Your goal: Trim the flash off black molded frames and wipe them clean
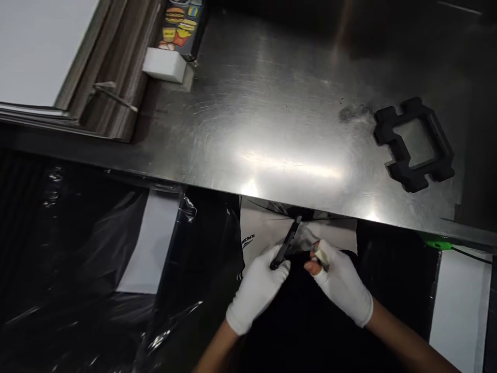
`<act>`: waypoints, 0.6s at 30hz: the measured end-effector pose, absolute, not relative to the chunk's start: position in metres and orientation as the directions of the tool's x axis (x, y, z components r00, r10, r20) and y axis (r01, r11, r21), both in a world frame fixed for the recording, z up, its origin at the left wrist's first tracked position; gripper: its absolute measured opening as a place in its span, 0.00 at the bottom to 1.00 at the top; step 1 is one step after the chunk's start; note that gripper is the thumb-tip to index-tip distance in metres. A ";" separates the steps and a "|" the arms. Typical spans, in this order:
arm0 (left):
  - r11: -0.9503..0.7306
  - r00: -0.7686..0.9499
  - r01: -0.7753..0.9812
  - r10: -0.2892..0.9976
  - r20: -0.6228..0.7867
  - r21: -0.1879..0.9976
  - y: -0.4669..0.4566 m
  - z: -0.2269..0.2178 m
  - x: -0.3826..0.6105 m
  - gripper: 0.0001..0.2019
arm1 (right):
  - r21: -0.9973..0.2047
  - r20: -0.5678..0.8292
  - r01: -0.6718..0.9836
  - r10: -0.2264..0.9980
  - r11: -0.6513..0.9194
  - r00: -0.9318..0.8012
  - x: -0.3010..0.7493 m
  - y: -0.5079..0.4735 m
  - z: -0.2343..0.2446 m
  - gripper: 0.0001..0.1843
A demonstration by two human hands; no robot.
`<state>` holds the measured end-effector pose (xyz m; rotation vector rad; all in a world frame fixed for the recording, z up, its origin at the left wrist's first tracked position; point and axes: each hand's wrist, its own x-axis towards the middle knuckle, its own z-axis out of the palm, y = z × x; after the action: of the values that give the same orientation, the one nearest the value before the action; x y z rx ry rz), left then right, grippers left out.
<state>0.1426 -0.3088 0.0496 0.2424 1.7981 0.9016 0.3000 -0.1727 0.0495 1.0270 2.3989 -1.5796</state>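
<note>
Both hands wear white gloves and work below the front edge of a steel table. My left hand is closed around a slim black tool that points up toward the table edge. My right hand is closed in a pinch on something small and pale that I cannot make out; its bare fingertips stick out of the glove. The hands almost touch, above a white sheet with dark print.
A black foam frame lies at the table's right. A white block and stacked boards sit at the back left. Black plastic film fills the lower left. A green object and white panel are at right.
</note>
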 end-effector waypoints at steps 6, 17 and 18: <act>0.704 -0.205 -0.157 0.663 -0.720 0.693 -0.323 0.057 0.100 0.21 | -0.682 -0.227 0.462 0.436 0.567 -0.871 0.262 -0.147 0.042 0.21; 0.549 -0.800 -0.368 0.225 -0.557 0.751 -0.381 0.051 0.143 0.31 | -0.790 -0.504 0.609 0.486 0.076 -0.714 0.223 -0.163 0.044 0.09; 0.503 -0.744 -0.445 0.253 -0.618 0.741 -0.375 0.051 0.150 0.30 | -0.798 -0.515 0.602 0.478 0.035 -0.712 0.220 -0.171 0.044 0.07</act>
<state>0.1496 -0.3755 0.0507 -0.1566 2.0494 1.2796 0.2204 -0.1712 0.0436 1.1432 2.1809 -1.7750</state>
